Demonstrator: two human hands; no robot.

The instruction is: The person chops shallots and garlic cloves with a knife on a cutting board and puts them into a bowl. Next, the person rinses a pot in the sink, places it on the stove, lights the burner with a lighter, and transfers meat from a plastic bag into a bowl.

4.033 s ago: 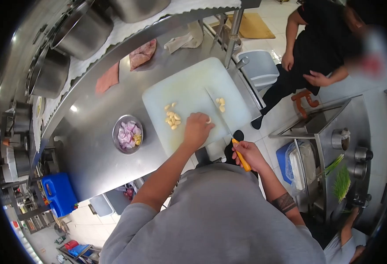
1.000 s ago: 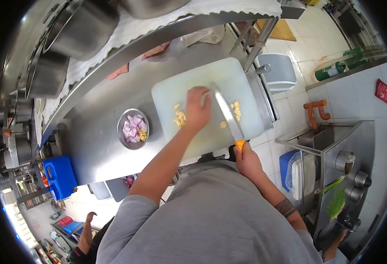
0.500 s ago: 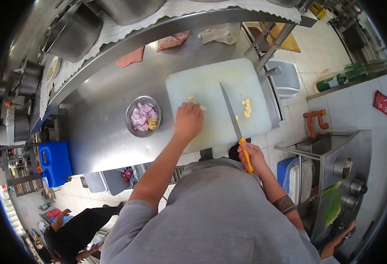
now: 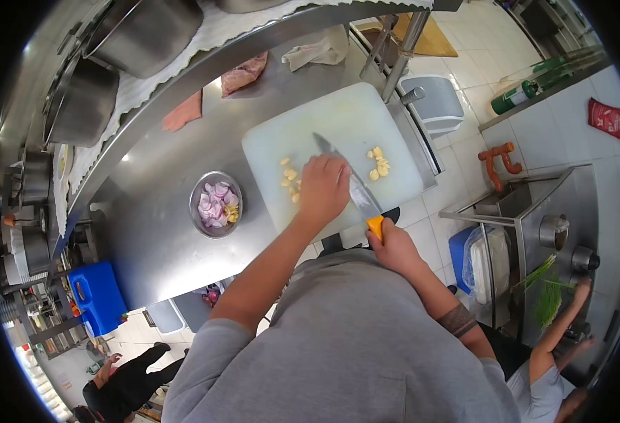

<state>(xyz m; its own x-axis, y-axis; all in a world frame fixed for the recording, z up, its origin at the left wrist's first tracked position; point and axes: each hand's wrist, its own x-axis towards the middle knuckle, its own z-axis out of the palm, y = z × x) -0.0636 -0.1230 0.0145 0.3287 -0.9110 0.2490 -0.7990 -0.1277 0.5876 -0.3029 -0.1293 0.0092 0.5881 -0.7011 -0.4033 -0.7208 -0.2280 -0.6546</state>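
My right hand [image 4: 396, 247] is wrapped round the orange handle of a large knife [image 4: 361, 195], whose blade lies slanted over the white cutting board [image 4: 324, 106]. Against the blade's left side, my left hand [image 4: 325, 185] bends its fingers down on the board; what is under them is hidden. Several pale garlic cloves [image 4: 290, 174] lie to the left of my left hand. On the blade's right is a group of garlic pieces [image 4: 378, 163]. A steel bowl [image 4: 215, 204] of sliced purple onion and some yellow pieces stands left of the board.
Raw meat [image 4: 244, 74], a flat pink piece [image 4: 183, 111] and a cloth [image 4: 317, 53] lie at the back of the steel table [image 4: 148, 233]. Large pots [image 4: 144, 39] stand on the shelf above. One person [image 4: 130, 381] is at lower left, another [image 4: 546, 374] at lower right.
My left hand has moved from the left cloves to the knife blade. The knife has tilted more to the left. The person at lower right reaches farther over the right counter.
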